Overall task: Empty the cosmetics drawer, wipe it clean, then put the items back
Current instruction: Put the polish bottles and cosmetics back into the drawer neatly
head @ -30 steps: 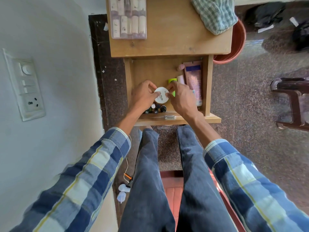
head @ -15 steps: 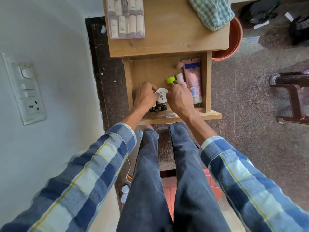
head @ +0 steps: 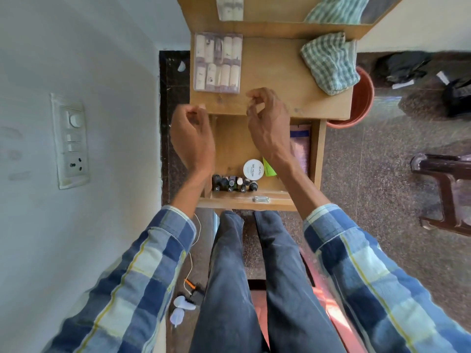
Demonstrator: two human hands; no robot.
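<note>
The wooden drawer (head: pixel 319 151) stands pulled out under the tabletop. Inside it lie a round white jar (head: pixel 253 169), a green item (head: pixel 269 169), a pink tube (head: pixel 300 146) along the right wall, and a row of several small dark bottles (head: pixel 234 183) at the front. My left hand (head: pixel 192 138) hovers above the drawer's left wall, fingers loosely curled, holding nothing. My right hand (head: pixel 269 118) hangs over the drawer's back and the tabletop edge, fingers curled and apart, also holding nothing.
On the tabletop (head: pixel 275 80) lie a clear pack of pale tubes (head: pixel 218 66) and a checked cloth (head: pixel 330 61). An orange bucket (head: pixel 362 98) stands right of the table, a dark chair (head: pixel 443 192) further right. A wall with a switch plate (head: pixel 70 140) is at left.
Both hands let go of the white jar, which now rests in the drawer, and rose toward the tabletop. The camera tilted up, so more of the tabletop shows.
</note>
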